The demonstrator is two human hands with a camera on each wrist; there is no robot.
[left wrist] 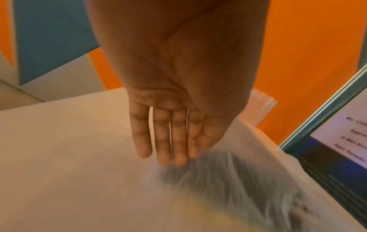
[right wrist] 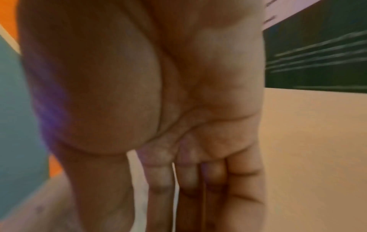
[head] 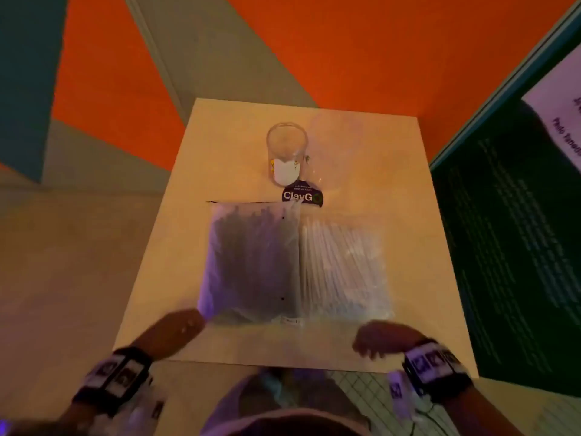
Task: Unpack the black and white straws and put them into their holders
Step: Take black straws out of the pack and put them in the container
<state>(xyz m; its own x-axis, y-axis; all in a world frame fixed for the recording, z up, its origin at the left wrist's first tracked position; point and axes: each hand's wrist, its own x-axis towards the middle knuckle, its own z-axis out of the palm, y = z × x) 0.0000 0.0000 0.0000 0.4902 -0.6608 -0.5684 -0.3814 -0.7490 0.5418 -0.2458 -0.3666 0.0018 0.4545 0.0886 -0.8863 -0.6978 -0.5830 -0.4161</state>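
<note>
— so, the fingers first: what are they doing?

— the left hand (left wrist: 178, 97) has its fingers (left wrist: 161, 138) straight and lying close side by side, palm down. the tips sit right at the near left corner of the bag of black straws (head: 251, 262); whether they touch the plastic i cannot tell, that spot is smeared.

— and the other one?

— the right hand (head: 382, 338) hangs over the near edge of the table (head: 176, 234), just short of the bag of white straws (head: 344, 265). its fingers (right wrist: 158, 177) point down, loosely bent and close together, and nothing is between them. it is blurred in the head view.

— where do the straws lie?

— both bags lie flat on the table, side by side and touching along their long edges, black on the left and white on the right. both look closed up, with the straws inside.

— the holders?

— farther back. a clear glass (head: 286, 152) with a white label stands upright beyond the black bag. beside it on the right is a second clear cup (head: 333, 152), so faint that its outline is hard to follow. a dark round sticker (head: 302, 195) lies on the table between the glass and the bags.

— anything around the table?

— an orange wall (head: 393, 48) behind it, and a dark board (head: 509, 247) with small print on the right.
</note>
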